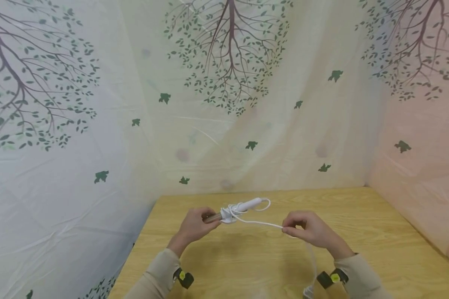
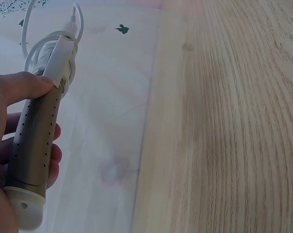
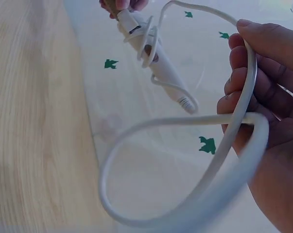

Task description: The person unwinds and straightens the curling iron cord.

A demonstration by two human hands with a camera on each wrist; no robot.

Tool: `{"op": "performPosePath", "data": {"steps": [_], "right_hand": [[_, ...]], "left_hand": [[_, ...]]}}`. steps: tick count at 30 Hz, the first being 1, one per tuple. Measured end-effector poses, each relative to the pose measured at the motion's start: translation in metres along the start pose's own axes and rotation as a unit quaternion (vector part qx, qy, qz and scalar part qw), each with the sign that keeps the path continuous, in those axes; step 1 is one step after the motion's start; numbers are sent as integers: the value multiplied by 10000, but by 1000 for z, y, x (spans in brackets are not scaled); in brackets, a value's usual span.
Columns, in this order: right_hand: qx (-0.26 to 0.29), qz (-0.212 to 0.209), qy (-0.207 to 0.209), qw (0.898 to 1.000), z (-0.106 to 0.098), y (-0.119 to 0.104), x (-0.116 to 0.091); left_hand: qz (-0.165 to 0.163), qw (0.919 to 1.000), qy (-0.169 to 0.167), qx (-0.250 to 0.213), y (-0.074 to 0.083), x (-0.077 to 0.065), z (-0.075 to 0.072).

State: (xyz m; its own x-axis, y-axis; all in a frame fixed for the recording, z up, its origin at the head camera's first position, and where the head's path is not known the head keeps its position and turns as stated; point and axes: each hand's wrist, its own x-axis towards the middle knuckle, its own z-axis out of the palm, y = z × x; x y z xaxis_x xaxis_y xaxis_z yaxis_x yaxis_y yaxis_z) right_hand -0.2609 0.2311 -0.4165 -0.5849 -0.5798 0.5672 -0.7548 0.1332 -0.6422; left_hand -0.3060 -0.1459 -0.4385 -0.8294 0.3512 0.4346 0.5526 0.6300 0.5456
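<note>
My left hand [image 1: 196, 224] grips a curling iron [image 1: 250, 204] by its bronze-coloured barrel [image 2: 33, 136], which has rows of small holes and a white tip [image 2: 28, 216]. Its thumb lies by the white clamp lever [image 2: 61, 56]. The white handle [image 3: 168, 75] points up and to the right in the head view, with turns of white cord [image 1: 262, 223] looped around it. To the right, my right hand [image 1: 310, 228] pinches the cord between thumb and fingers. A loose loop hangs below that hand in the right wrist view, and the cord runs down to a plug [image 1: 308, 292].
Both hands are above a wood-grain table [image 1: 224, 257]. Behind it and along the sides hang pale curtains [image 1: 217, 158] printed with trees and green leaf or bird shapes. Each wrist carries a small black camera on a strap.
</note>
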Motion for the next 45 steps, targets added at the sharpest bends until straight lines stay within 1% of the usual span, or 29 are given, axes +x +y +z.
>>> {"op": "performPosePath", "data": {"steps": [5, 10, 17, 21, 24, 27, 30, 34, 37, 41, 45], "right_hand": [[1, -158, 72, 9998, -3, -1, 5], [-42, -86, 211, 9997, -6, -3, 9], [-138, -221, 330, 9991, -9, -7, 14], [-322, -140, 479, 9982, -10, -8, 16], [-582, 10, 725, 9957, -11, -9, 19], [-1018, 166, 1110, 9885, -12, -13, 23], [-1469, 349, 1565, 9761, -11, -23, 29], [-1766, 507, 2084, 9606, -10, -40, 37], [-1852, 633, 2360, 9518, -13, -27, 35], [-1983, 969, 2566, 9410, -19, 1, 31], [-2067, 1363, 2617, 9328, -22, 8, 31]], "left_hand": [[7, 9999, -117, -38, -2, 0, 1], [42, 9999, -79, -73, -1, -2, 3], [176, 9998, -108, -65, -1, -3, 4], [128, 9998, -159, -42, -1, -3, 5], [49, 9997, -243, -22, -2, -3, 5], [-5, 9995, -315, -44, -4, -3, 6], [14, 9994, -350, -80, -4, -3, 6], [54, 9992, -376, -125, -5, -4, 6], [75, 9991, -394, -145, -6, -5, 7], [108, 9990, -406, -134, -6, -5, 6], [164, 9989, -416, -129, -5, -4, 5]]}}
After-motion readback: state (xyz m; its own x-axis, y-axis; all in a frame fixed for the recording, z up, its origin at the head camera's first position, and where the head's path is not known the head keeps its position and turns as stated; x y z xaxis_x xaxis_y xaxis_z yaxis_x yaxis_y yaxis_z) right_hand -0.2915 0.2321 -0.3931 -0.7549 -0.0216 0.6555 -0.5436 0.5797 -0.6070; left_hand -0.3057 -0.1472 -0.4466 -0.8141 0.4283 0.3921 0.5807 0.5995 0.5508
